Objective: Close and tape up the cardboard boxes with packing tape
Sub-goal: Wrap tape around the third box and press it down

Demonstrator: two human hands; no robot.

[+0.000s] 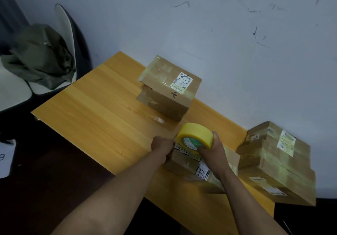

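- right hand (212, 149) grips the tape roll (195, 136); left hand (162, 146) pinches at the small box (184, 163) edge.
- step: starting a strip.
- next: likely pull tape across, keeping the end pinned.

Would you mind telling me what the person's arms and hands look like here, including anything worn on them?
Both forearms are bare up to the bottom edge of the picture: no sleeves show. The left hand and the right hand wear no gloves, and no watch, bracelet or ring is visible on either wrist or on the fingers that show. No markings can be made out; the picture is somewhat dim and soft.
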